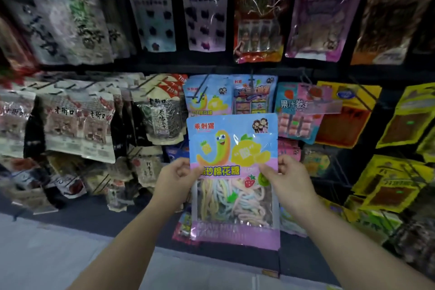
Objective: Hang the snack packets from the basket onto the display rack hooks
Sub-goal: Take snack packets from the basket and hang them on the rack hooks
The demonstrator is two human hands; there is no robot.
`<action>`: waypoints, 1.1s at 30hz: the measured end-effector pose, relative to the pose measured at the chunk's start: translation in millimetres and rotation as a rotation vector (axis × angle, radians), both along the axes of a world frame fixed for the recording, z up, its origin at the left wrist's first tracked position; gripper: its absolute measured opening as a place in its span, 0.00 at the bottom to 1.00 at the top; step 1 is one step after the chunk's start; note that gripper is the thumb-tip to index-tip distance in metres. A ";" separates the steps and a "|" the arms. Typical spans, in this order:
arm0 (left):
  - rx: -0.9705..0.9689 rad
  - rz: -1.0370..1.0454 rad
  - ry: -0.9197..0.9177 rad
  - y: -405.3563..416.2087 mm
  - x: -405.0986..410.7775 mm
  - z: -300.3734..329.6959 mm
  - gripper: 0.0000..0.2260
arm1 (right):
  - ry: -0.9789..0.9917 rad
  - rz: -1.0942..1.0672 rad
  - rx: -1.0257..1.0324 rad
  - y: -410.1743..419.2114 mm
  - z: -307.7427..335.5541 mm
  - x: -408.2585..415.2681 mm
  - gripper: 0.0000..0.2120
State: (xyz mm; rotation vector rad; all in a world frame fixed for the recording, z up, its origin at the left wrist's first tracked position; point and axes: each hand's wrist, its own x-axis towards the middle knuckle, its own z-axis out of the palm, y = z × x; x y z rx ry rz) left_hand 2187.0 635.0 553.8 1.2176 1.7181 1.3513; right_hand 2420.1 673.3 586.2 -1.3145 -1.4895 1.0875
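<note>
Held packet: a blue and pink snack packet, upright, facing the camera, in front of the dark display rack; the clear lower half shows pastel ropes of candy.
Left hand: the left hand is closed on the held packet's left edge, thumb on the front face.
Right hand: the right hand pinches the held packet's right edge the same way, at about the same height.
Directly behind the held packet's top: a matching hung packet with the same yellow worm drawing, partly covered by the held one (its hook is a thin dark line, hard to follow).
Upper right of the held packet: a blue pack with pink squares, printed 果汁卷; further right, yellow packets with brown contents.
Left of the held packet: sunflower seed bags marked 老街口 and 原味, then more 老街口 bags.
Above the held packet: an upper row of pale and red packets, too blurred to read.
Writing on the held packet: 乖刺猬 in red at top left; 砂棉花糖 in yellow across the middle; pale Latin letters at the bottom, unreadable.
Below the held packet: a pale floor.
</note>
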 end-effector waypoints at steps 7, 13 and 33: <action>-0.121 0.028 0.034 72.2 -84.0 -31.9 0.16 | -0.036 -0.091 -0.064 58.5 -37.5 -91.7 0.13; -0.071 0.038 0.013 117.6 -130.9 -50.9 0.10 | -0.039 -0.077 -0.045 107.0 -57.0 -138.3 0.11; 0.039 0.068 0.039 166.0 -136.6 -52.0 0.04 | 0.022 -0.152 -0.005 151.7 -69.3 -156.4 0.08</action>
